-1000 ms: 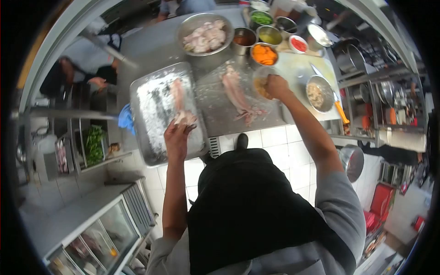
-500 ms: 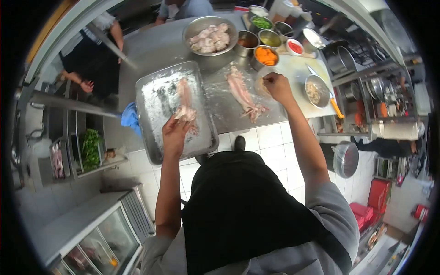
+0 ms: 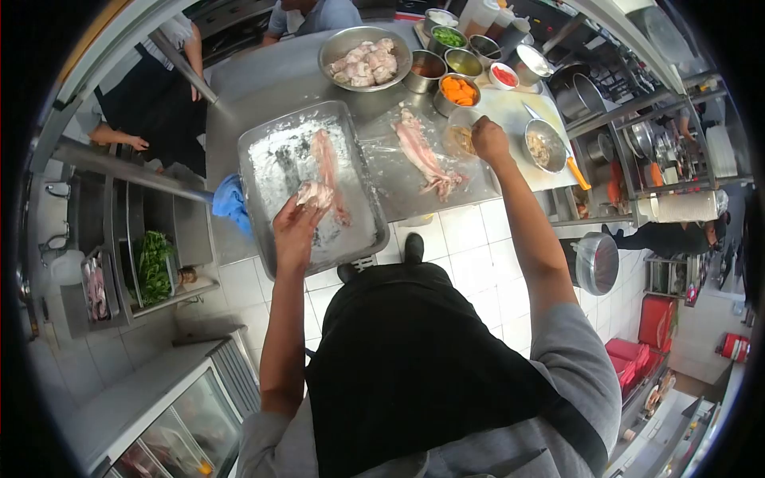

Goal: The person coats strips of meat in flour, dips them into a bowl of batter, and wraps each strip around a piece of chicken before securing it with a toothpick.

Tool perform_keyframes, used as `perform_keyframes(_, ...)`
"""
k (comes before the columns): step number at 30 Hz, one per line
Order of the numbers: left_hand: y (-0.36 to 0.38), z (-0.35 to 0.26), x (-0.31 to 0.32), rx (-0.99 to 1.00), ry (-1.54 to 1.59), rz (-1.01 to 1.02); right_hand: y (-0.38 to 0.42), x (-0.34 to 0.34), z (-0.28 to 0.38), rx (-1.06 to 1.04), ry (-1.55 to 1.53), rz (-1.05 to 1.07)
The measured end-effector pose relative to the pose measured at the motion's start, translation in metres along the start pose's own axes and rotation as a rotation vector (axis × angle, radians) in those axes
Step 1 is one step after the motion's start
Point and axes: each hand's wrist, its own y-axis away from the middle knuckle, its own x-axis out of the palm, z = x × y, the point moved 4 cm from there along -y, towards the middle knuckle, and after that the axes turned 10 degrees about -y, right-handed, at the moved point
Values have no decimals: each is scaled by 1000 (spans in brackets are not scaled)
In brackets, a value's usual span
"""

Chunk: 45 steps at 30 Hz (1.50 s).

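Observation:
In the head view, my left hand [image 3: 293, 231] grips a small pale piece of raw meat [image 3: 315, 194] over a metal tray [image 3: 365, 171] dusted with white powder. A long strip of raw meat [image 3: 323, 153] lies in the tray beside that piece. On the right, the fingers of my right hand [image 3: 491, 142] are pinched together at the edge of a clear tub [image 3: 459, 140] with tan contents; what they hold, if anything, is hidden. Between my hands, another long piece of raw meat [image 3: 424, 155] lies on plastic wrap on the steel table [image 3: 263, 92].
A bowl of raw meat pieces [image 3: 322, 64] stands at the back. Cups of orange pieces [image 3: 457, 92], green herbs and sauces cluster at back right. A small bowl [image 3: 547, 146] and an orange-handled knife [image 3: 578, 174] rest on a cutting board [image 3: 510, 103]. A person stands at left.
My left hand has shifted slightly left with the meat piece. My right hand has moved a little right and up, leaving more of the tub in sight. The view has shifted slightly.

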Motion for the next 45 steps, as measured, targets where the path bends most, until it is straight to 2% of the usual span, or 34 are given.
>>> perform_keyframes(6, 5, -8, -9, 43, -18, 18, -2, -3, -3, 84, 64, 60)
perform_keyframes(9, 6, -13, -10, 44, -23, 20, -4, -12, -1, 107, -50, -4)
perform_keyframes(11, 8, -15, -11, 53, -8, 24, -2, -25, 10, -46, -183, -118)
perform_keyframes(12, 9, -17, -9, 45, -41, 11, 1, -35, 22, -48, -189, -114)
perform_keyframes(14, 10, -23, -12, 50, -88, -23, 11, -38, 45, 105, -507, 56)
perform_keyframes(16, 11, -25, -11, 62, -36, 4, 38, -20, 79, -48, -792, 248)
perform_keyframes(17, 10, -24, -12, 63, -39, 0, 59, -11, 104, -106, -813, 383)
perform_keyframes(18, 8, -24, -12, 84, -49, -7, 92, -17, 155, -6, -960, 474)
perform_keyframes(20, 5, -22, -11, 100, -58, -5, 131, -6, 211, -32, -1118, 588)
perform_keyframes(23, 5, -21, -13, 118, -122, -20, 156, 5, 258, -57, -1025, 626)
perform_keyframes(27, 7, -27, -6, 131, -114, -45, 160, 8, 282, -63, -945, 596)
perform_keyframes(42, 19, -30, -5, 264, -410, -77, 160, 16, 288, -38, -784, 593)
perform_keyframes(45, 20, -28, -5, 272, -458, -60, 158, 18, 289, -84, -761, 589)
